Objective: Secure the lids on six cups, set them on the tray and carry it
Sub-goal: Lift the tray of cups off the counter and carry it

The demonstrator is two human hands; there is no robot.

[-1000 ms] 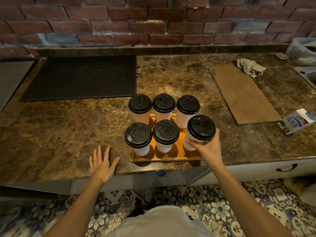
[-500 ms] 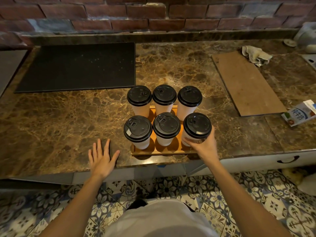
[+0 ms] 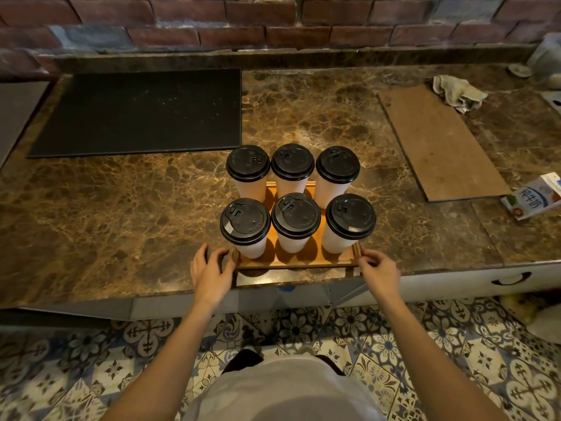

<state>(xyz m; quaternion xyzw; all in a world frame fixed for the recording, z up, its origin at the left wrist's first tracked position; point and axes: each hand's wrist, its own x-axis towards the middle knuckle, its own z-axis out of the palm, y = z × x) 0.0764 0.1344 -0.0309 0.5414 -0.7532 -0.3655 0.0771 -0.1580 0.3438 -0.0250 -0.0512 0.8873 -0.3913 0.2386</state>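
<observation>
A person in a white top stands at a brown marble tabletop (image 3: 121, 214) with both hands at the ends of a small wooden tray (image 3: 296, 263), which sits between them near the tabletop's front edge. Six white paper cups (image 3: 291, 242) stand upright on the tray in two rows of three, each capped with a black lid (image 3: 296, 216). The left hand (image 3: 211, 270) is cupped, fingers arched, just beside the tray's left end with the thumb by its near corner. The right hand (image 3: 379, 268) has its curled fingertips against the tray's right end. Whether either hand actually grips the tray cannot be told.

Beyond the left hand lies a black mat (image 3: 136, 110), flat on the tabletop. Beyond and to the outside of the right hand lies a long wooden board (image 3: 437, 144), with a crumpled cloth (image 3: 458, 94) at its far end. A milk carton (image 3: 534, 199) lies on its side farther out from the right hand. A brick wall (image 3: 273, 22) backs the tabletop, and patterned tiles (image 3: 91, 375) cover the floor below the arms.
</observation>
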